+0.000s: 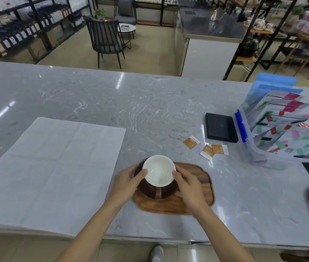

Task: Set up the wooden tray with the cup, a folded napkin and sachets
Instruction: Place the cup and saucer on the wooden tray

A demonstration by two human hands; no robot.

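Marble counter (150,114) carries everything here. On its left side lies the large white napkin (55,167), spread flat and not yet folded; it looks thin and soft, so it probably creases easily and is best taken by an edge or corner. The wooden tray (197,203) sits at the near edge, and the cup (159,171) on its dark saucer (150,194) rests on the tray's left part. The left hand (126,183) and the right hand (188,183) both grasp the cup and saucer from the sides. The cup seems ceramic, stiff, smooth and fragile, so a hold low at the saucer rim is safer. Three small sachets (208,151) lie beyond the tray to the right, light and flat.
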